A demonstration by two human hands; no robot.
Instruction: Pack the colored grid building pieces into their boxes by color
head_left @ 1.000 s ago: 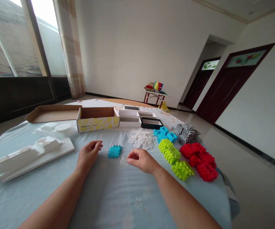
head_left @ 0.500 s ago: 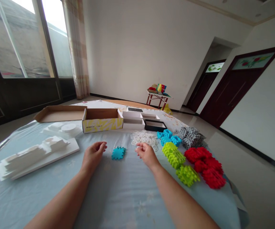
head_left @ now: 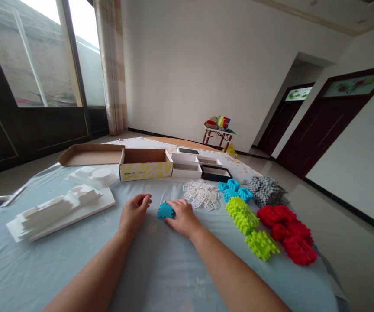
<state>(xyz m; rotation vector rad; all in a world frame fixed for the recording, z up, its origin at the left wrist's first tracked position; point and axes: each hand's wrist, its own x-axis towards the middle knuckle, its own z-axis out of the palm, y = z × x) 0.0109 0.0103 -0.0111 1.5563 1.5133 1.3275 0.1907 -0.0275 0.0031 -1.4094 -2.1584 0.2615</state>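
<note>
Tile [head_left: 164, 211], blue and tooth-edged, sits low over the tabletop [head_left: 161, 268] between the 2 hands, just left of the right hand [head_left: 184, 219], whose grip pinches its right side, while the left hand [head_left: 133, 213], farther away, has fingertips pressed together.

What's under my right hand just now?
Your right hand covers the right edge of the blue toothed piece, whose left part shows beside your fingers. Whatever lies beneath the palm is hidden, so I can't tell what's there.
</note>
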